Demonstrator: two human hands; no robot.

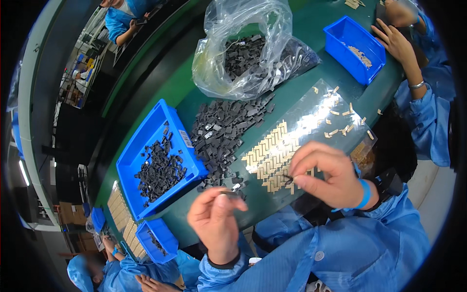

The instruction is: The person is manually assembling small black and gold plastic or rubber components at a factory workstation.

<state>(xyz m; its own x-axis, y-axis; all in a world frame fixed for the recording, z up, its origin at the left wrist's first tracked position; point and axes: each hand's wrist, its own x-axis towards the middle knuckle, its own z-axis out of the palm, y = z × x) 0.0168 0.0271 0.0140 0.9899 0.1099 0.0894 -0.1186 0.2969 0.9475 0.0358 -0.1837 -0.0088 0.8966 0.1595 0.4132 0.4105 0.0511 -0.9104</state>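
Note:
My left hand (216, 224) pinches a small black rectangular piece (229, 193) between thumb and fingers, just above the table's near side. To its right, my right hand (333, 177), with a blue band at the wrist, has thumb and forefinger brought together over the beige parts. A tiny dark bit shows at those fingertips, too small to name. Small beige strip-like parts (265, 152) lie in close slanting rows on a clear plastic sheet (311, 109). Beyond my left hand spreads a loose heap of black rectangular pieces (219, 134).
A blue bin (127, 158) of black pieces stands left of the heap, with a smaller blue bin (168, 233) nearer. Behind is an open clear bag (206, 73) of black pieces. Another blue bin (335, 44) holds beige bits; a co-worker's hand (396, 44) is beside it. Another person sits lower left.

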